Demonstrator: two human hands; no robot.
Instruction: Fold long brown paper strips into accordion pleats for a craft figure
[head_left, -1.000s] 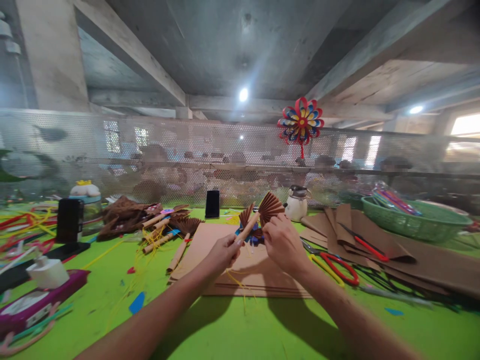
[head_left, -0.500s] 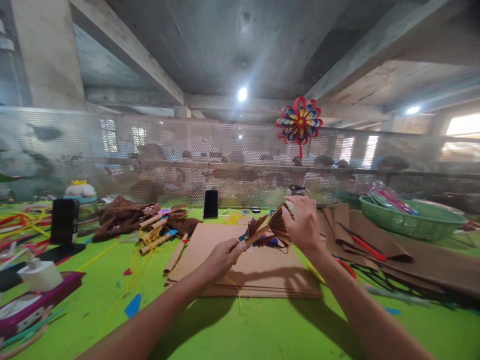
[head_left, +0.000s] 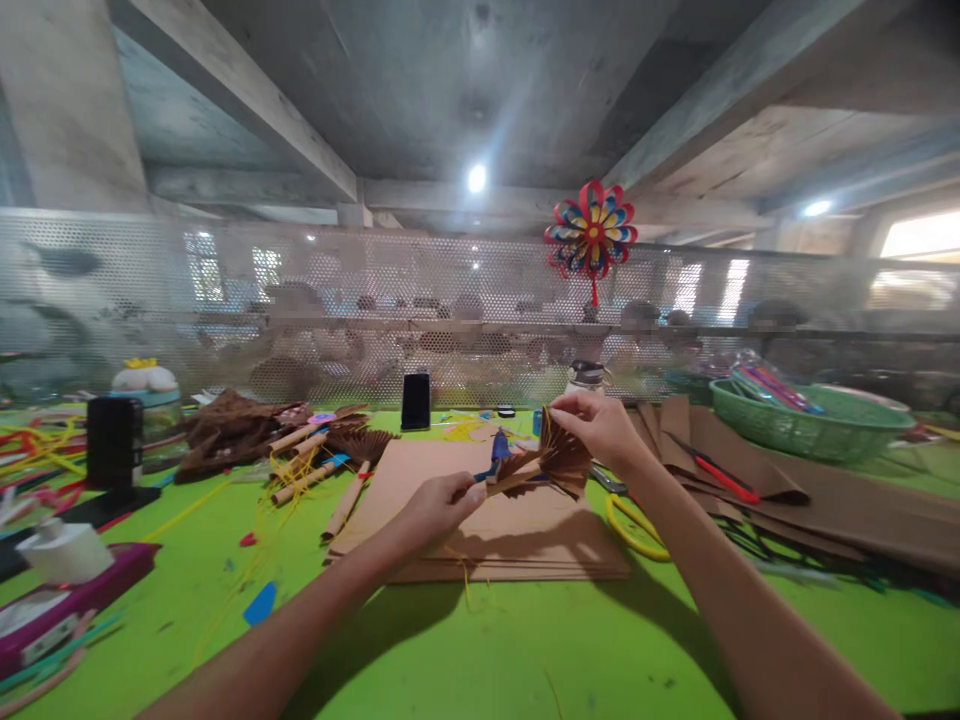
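Note:
A pleated brown paper fan hangs above a stack of brown paper sheets. My left hand is closed round its narrow lower end, which hides most of that part. With thumb and fingertips, my right hand pinches the fan's upper edge, and the folds spread partly between the hands. Just behind the left fingers shows a small blue item of a kind I cannot make out. Yellow-handled scissors lie on the table beside the stack, under my right forearm.
Rolled brown paper sticks and yellow string lie left of the stack. A phone stands behind it. At right are large brown paper sheets, a red-handled tool and a green basket. A purple power strip sits at left.
My right hand has come slightly down and changed its grip to a pinch on the fan's edge. The folds now face me more openly. The whole view has shifted slightly.

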